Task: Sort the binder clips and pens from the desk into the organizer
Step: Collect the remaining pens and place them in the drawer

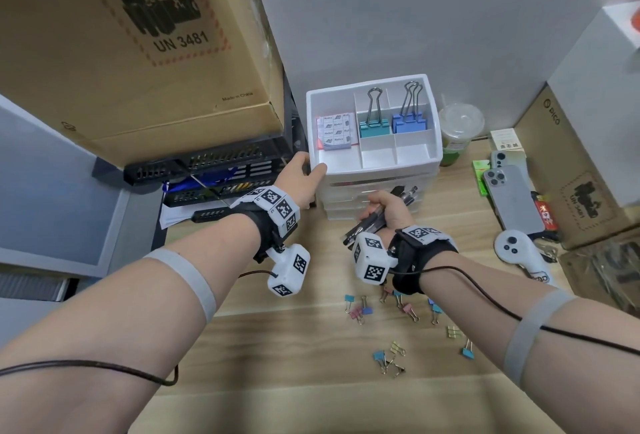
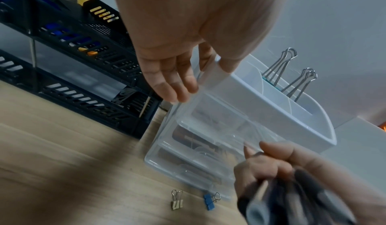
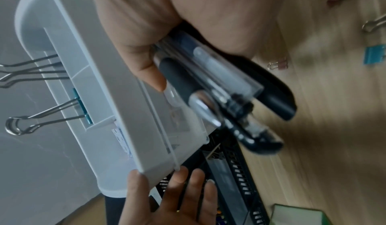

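The white organizer (image 1: pixel 437 142) stands at the back of the desk, with clear drawers (image 2: pixel 204 146) under its divided top tray. Large teal (image 1: pixel 373 127) and blue (image 1: pixel 408 123) binder clips stand in two back compartments. My left hand (image 1: pixel 301 173) braces the organizer's front left corner, thumb on the rim and straight fingers (image 3: pixel 177 182) along its side. My right hand (image 1: pixel 388 208) grips a bundle of dark pens (image 1: pixel 360 227) just in front of the drawers. Several small coloured binder clips (image 1: pixel 360 309) lie scattered on the desk near me.
A black slotted tray rack (image 1: pixel 214 170) under a big cardboard box (image 1: pixel 138 52) stands left of the organizer. To the right are a green drink cup (image 1: pixel 459 135), two phones (image 1: pixel 512 198), a white controller (image 1: pixel 512 246) and more boxes. Sticky notes (image 1: pixel 336 132) fill the tray's left compartment.
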`<state>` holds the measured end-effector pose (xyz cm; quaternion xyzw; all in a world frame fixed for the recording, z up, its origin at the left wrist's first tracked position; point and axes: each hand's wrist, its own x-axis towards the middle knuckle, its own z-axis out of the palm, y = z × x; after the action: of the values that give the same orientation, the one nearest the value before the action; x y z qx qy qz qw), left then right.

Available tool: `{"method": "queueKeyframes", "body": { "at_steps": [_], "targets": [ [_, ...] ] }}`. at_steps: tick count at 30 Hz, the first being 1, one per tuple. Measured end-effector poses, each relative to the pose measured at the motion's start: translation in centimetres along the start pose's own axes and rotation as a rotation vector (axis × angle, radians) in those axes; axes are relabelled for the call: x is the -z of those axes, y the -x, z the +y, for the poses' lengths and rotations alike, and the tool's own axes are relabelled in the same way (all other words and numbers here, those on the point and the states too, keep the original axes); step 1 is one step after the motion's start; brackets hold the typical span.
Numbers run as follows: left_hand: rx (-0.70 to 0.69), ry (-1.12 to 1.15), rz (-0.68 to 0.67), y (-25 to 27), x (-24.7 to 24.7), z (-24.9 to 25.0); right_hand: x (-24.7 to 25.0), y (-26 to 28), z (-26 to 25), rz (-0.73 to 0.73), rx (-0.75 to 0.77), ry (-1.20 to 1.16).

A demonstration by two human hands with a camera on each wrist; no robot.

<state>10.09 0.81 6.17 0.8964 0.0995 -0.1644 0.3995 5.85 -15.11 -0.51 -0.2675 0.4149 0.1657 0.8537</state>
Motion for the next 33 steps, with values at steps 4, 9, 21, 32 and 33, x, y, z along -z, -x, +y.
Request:
{"method": "queueKeyframes", "body": {
  "at_steps": [4,9,21,32,33],
  "targets": [
    [-0.014,0.004,0.002,0.1,0.2,-0.1,1.3,0.5,0.9,0.008,-0.015,-0.035],
    [0.01,0.065,-0.006,0.6,0.1,0.1,3.2,2.1,2.1,0.025,-0.047,-0.04],
    [0.202,0.155,0.001,2.1,-0.8,0.7,8.9,4.3,2.0,0.233,0.139,0.448],
    [0.211,0.104,-0.021,2.0,-0.3,1.6,6.4,8.5,-5.5,0.447,0.79,1.004],
    [0.216,0.097,-0.034,2.0,-0.2,1.7,5.5,9.0,-5.6,0.406,0.82,1.036]
  ]
}}
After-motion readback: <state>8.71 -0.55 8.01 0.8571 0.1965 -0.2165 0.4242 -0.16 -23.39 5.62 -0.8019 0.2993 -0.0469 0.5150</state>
